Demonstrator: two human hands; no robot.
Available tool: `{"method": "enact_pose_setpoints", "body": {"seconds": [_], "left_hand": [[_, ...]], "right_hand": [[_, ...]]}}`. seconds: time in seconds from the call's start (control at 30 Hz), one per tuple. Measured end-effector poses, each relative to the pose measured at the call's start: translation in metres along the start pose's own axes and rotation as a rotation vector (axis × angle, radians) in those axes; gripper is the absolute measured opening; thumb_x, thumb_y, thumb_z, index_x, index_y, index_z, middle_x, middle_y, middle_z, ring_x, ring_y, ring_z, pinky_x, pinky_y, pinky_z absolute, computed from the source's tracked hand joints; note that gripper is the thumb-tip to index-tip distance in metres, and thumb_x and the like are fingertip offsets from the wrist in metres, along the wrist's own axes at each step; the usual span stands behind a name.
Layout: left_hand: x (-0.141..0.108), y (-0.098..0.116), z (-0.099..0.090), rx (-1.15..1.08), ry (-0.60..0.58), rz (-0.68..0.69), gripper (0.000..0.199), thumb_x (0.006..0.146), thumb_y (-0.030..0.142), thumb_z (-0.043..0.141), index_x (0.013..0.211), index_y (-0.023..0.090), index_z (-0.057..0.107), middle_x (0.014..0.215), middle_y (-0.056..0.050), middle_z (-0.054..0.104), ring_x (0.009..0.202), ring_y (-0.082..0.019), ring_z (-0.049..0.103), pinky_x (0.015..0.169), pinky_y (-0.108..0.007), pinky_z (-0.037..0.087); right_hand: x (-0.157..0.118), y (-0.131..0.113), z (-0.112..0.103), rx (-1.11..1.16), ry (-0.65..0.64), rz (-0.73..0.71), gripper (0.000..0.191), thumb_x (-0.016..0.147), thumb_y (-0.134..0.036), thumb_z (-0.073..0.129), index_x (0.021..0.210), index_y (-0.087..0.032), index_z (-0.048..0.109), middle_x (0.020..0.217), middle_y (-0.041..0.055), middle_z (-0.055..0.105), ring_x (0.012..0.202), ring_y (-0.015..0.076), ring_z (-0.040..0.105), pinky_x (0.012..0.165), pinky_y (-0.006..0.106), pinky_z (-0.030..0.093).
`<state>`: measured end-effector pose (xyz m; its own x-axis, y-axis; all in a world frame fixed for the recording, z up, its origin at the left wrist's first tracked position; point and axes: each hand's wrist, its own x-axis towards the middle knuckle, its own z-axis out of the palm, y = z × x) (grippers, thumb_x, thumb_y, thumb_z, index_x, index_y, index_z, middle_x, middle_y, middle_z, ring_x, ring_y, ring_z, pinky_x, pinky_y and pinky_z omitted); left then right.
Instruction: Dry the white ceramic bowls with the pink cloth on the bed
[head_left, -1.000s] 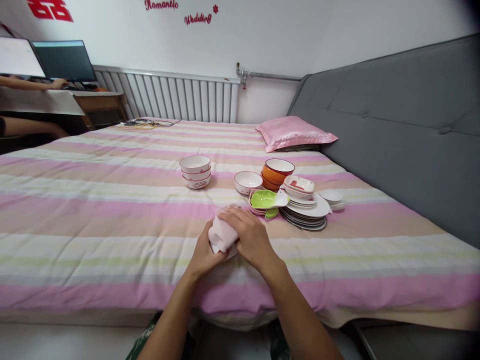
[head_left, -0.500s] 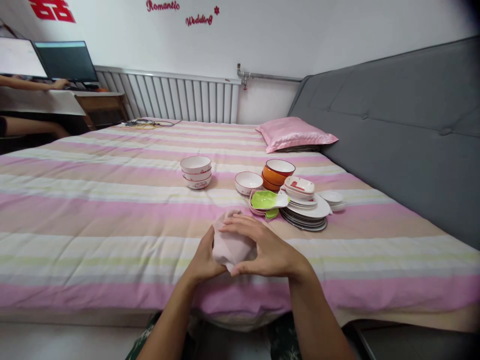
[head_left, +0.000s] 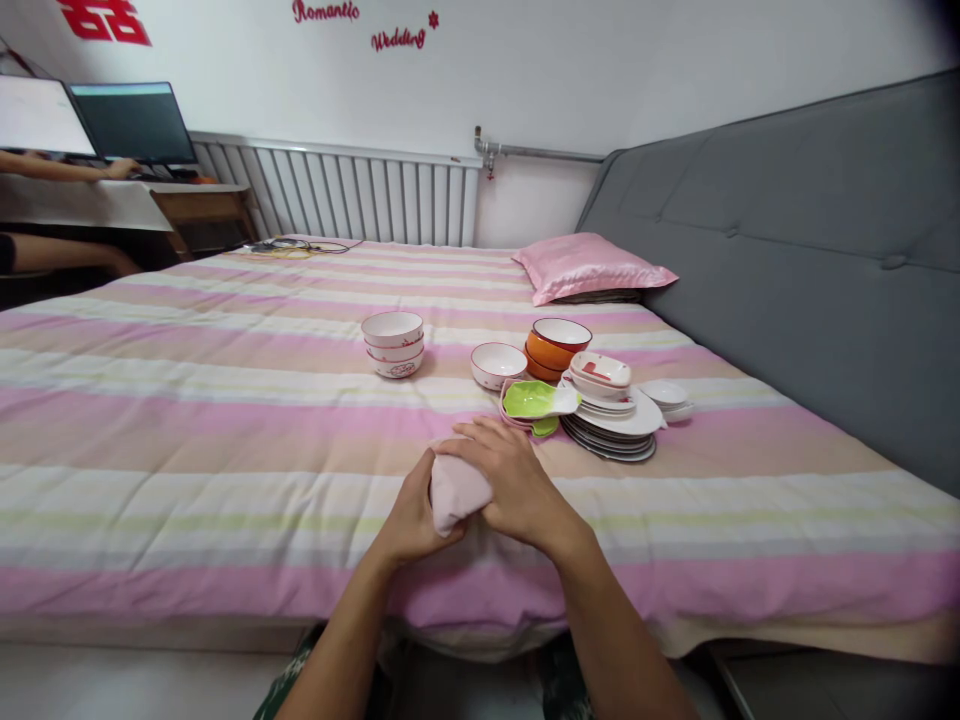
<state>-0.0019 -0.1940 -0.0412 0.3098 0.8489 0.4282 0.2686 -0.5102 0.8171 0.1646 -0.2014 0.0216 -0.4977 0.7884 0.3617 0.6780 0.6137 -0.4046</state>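
A pale pink cloth is bunched between my hands near the bed's front edge; whether something is wrapped inside it is hidden. My left hand grips it from the left, thumb upward. From the right, my right hand curls its fingers over the top. Just beyond lies a green leaf-shaped dish on pink ones. Behind it stand a white red-rimmed bowl and stacked orange bowls. A stack of white bowls is farther left.
Right of the green dish, a rectangular dish tops white plates over dark-edged plates. Small white dishes sit beside them. A pink pillow rests by the grey headboard. Cables lie far back; a person's arm reaches across a desk.
My right hand has closed down over the cloth, its thumb no longer showing in front. The cloth now looks more compact and folded. The dishes have not moved.
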Motion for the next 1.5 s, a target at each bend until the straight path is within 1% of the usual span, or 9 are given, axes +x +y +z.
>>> {"method": "enact_pose_setpoints", "body": {"seconds": [0.3, 0.7, 0.8, 0.87, 0.97, 1.23, 1.33, 1.4, 1.5], "left_hand": [[0.001, 0.0, 0.003, 0.053, -0.001, -0.088, 0.054, 0.057, 0.013, 0.063, 0.108, 0.017, 0.044, 0.088, 0.0, 0.052, 0.075, -0.015, 0.053, 0.064, -0.027, 0.047], [0.006, 0.0, -0.001, 0.047, -0.009, -0.065, 0.074, 0.053, 0.01, 0.06, 0.124, 0.018, 0.041, 0.123, -0.01, 0.053, 0.111, -0.028, 0.053, 0.096, -0.042, 0.044], [0.007, 0.004, -0.001, 0.022, -0.007, -0.047, 0.073, 0.054, 0.008, 0.059, 0.124, 0.019, 0.042, 0.124, -0.009, 0.053, 0.112, -0.027, 0.053, 0.096, -0.04, 0.044], [0.007, 0.005, 0.0, 0.001, -0.004, -0.044, 0.072, 0.055, 0.009, 0.059, 0.124, 0.019, 0.042, 0.123, -0.009, 0.053, 0.111, -0.027, 0.053, 0.095, -0.04, 0.045], [0.006, 0.004, 0.0, -0.017, -0.006, -0.053, 0.07, 0.057, 0.011, 0.06, 0.124, 0.019, 0.042, 0.122, -0.009, 0.053, 0.11, -0.026, 0.054, 0.095, -0.04, 0.045], [0.003, 0.003, -0.003, -0.016, -0.007, -0.065, 0.071, 0.057, 0.011, 0.06, 0.125, 0.02, 0.041, 0.121, -0.009, 0.053, 0.109, -0.026, 0.053, 0.093, -0.039, 0.045], [0.003, 0.003, -0.004, -0.013, -0.007, -0.061, 0.072, 0.055, 0.011, 0.061, 0.124, 0.019, 0.04, 0.118, -0.008, 0.054, 0.106, -0.025, 0.055, 0.091, -0.039, 0.046], [0.002, 0.002, -0.004, -0.004, -0.001, -0.06, 0.073, 0.054, 0.011, 0.061, 0.123, 0.019, 0.04, 0.117, -0.009, 0.055, 0.104, -0.025, 0.056, 0.091, -0.039, 0.047], [0.002, -0.001, -0.004, 0.018, 0.018, -0.057, 0.074, 0.051, 0.011, 0.06, 0.122, 0.017, 0.041, 0.118, -0.01, 0.054, 0.105, -0.026, 0.055, 0.092, -0.041, 0.046]], "right_hand": [[0.004, 0.011, 0.001, 0.171, 0.034, -0.01, 0.062, 0.056, -0.007, 0.053, 0.116, -0.022, 0.059, 0.122, 0.0064, 0.059, 0.114, 0.0234, 0.051, 0.097, 0.037, 0.04], [0.004, 0.06, 0.023, 0.731, 0.105, 0.07, 0.06, 0.057, -0.006, 0.057, 0.115, -0.022, 0.059, 0.12, 0.005, 0.062, 0.108, 0.0218, 0.057, 0.096, 0.037, 0.044], [0.0, 0.069, 0.032, 0.903, 0.087, 0.223, 0.065, 0.053, -0.006, 0.057, 0.116, -0.023, 0.059, 0.119, 0.0051, 0.062, 0.097, 0.0225, 0.06, 0.071, 0.031, 0.053], [-0.002, 0.07, 0.034, 0.986, 0.052, 0.334, 0.068, 0.052, -0.007, 0.056, 0.118, -0.025, 0.057, 0.116, 0.0052, 0.062, 0.084, 0.021, 0.061, 0.049, 0.023, 0.048], [-0.004, 0.067, 0.033, 1.08, 0.016, 0.423, 0.067, 0.052, -0.008, 0.057, 0.116, -0.025, 0.058, 0.103, 0.0043, 0.064, 0.069, 0.0164, 0.058, 0.04, 0.019, 0.041], [-0.003, 0.067, 0.031, 1.02, 0.003, 0.399, 0.068, 0.051, -0.005, 0.055, 0.117, -0.024, 0.058, 0.094, 0.0018, 0.065, 0.065, 0.0148, 0.057, 0.043, 0.02, 0.043], [0.0, 0.067, 0.031, 0.836, 0.085, 0.237, 0.066, 0.052, -0.003, 0.054, 0.115, -0.022, 0.06, 0.108, 0.0035, 0.066, 0.088, 0.0206, 0.062, 0.071, 0.031, 0.052], [0.004, 0.062, 0.027, 0.717, 0.141, 0.111, 0.063, 0.054, -0.003, 0.056, 0.114, -0.021, 0.06, 0.117, 0.0055, 0.063, 0.105, 0.0229, 0.059, 0.093, 0.037, 0.046], [0.006, 0.048, 0.018, 0.557, 0.143, 0.0, 0.062, 0.056, -0.003, 0.057, 0.116, -0.021, 0.059, 0.121, 0.0067, 0.062, 0.112, 0.0223, 0.056, 0.101, 0.037, 0.04]]}}
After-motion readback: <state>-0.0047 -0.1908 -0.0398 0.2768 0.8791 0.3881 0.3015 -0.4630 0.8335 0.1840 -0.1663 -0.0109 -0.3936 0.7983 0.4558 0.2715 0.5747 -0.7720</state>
